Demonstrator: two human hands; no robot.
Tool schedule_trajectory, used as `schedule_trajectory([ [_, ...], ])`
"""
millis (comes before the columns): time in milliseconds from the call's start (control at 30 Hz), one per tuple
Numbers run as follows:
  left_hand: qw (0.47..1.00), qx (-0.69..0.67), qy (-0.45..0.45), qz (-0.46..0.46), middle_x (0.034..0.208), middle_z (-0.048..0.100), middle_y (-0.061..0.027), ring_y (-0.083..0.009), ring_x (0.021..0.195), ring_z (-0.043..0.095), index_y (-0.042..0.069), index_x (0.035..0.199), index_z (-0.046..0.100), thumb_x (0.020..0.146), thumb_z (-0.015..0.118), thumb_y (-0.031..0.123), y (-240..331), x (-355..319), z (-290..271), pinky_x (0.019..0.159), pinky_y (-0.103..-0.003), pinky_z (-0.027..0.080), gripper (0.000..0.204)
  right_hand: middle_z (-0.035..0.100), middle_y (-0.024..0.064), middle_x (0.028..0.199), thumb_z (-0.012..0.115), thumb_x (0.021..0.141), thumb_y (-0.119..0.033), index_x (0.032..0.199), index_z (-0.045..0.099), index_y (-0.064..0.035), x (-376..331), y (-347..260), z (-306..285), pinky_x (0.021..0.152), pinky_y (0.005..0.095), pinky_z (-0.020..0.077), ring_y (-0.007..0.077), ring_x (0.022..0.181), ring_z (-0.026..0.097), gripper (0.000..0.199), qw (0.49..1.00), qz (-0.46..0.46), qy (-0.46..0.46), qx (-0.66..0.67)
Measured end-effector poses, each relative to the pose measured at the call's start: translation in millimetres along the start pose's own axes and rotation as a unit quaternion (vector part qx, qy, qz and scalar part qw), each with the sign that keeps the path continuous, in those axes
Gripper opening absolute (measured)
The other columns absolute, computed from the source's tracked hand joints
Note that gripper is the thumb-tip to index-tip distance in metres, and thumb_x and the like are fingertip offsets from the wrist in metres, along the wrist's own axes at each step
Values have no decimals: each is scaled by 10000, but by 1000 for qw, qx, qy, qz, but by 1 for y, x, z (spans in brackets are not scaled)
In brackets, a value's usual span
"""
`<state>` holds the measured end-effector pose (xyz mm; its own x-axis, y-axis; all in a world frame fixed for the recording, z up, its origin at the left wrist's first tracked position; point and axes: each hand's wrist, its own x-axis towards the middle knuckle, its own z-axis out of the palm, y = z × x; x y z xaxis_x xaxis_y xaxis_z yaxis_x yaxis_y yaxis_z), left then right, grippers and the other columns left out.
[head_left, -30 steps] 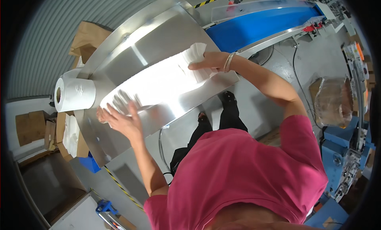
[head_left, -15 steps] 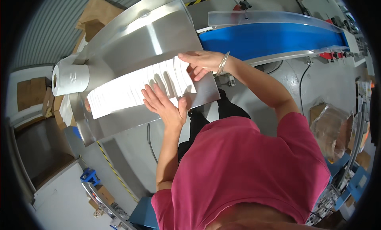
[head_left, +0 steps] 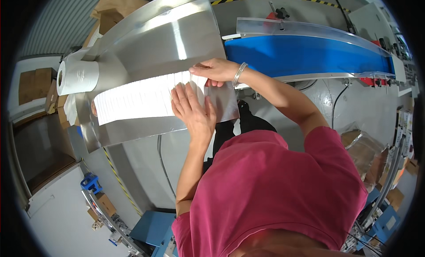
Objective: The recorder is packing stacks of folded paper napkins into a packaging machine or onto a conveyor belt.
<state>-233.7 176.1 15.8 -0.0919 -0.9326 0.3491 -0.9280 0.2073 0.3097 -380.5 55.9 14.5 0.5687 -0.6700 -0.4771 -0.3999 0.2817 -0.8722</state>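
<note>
A long row of thin white folded pieces (head_left: pixel 137 99) lies on a shiny steel table (head_left: pixel 155 48), packed face to face; what they are made of I cannot make out. My left hand (head_left: pixel 192 108) rests on the near side of the row towards its right end, fingers stretched out. At the right end, my right hand (head_left: pixel 214 71) has its thumb over the top and its fingers bent round the last pieces, partly hidden behind them. A small brownish shape (head_left: pixel 93 108) shows at the row's left end, too little of it to name.
A large white roll (head_left: pixel 79 76) sits at the table's left. To the right runs a blue conveyor belt (head_left: pixel 305 55) with a clear side guard (head_left: pixel 283 26). Cardboard boxes (head_left: pixel 37 86) stand at the far left. A cable (head_left: pixel 161 161) hangs below the table's front edge.
My left hand has moved right along the row and presses flatter on it. My right hand has closed in on the end, and the loose, wavy right-hand pieces now sit tighter.
</note>
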Motion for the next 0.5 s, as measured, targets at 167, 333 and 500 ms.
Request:
schedule_trajectory([
  [167, 1000, -10, 19, -7, 1406, 387, -209, -403, 1343, 301, 6, 1351, 429, 832, 625, 134, -4, -2, -4, 1080, -512, 229, 569, 573, 36, 844, 420, 955, -541, 1321, 505, -119, -14, 13, -17, 544, 216, 472, 84, 641, 521, 565, 991, -50, 47, 111],
  [333, 1000, -16, 20, 15, 1377, 422, -186, -389, 1323, 336, 90, 1260, 568, 825, 625, 58, -1, -1, -4, 1073, -507, 250, 440, 584, 19, 1012, 455, 991, -387, 1279, 552, -112, -18, 46, -12, 630, 228, 495, 77, 791, 569, 410, 976, -148, 107, 122],
  [500, 999, -19, 26, 19, 1364, 440, -170, -382, 1314, 350, 92, 1212, 609, 817, 633, 39, -3, -2, -3, 1068, -504, 255, 399, 593, 35, 1158, 676, 853, -77, 1259, 545, -96, -14, 59, -4, 730, 229, 500, 82, 883, 581, 426, 951, -262, 158, 44],
])
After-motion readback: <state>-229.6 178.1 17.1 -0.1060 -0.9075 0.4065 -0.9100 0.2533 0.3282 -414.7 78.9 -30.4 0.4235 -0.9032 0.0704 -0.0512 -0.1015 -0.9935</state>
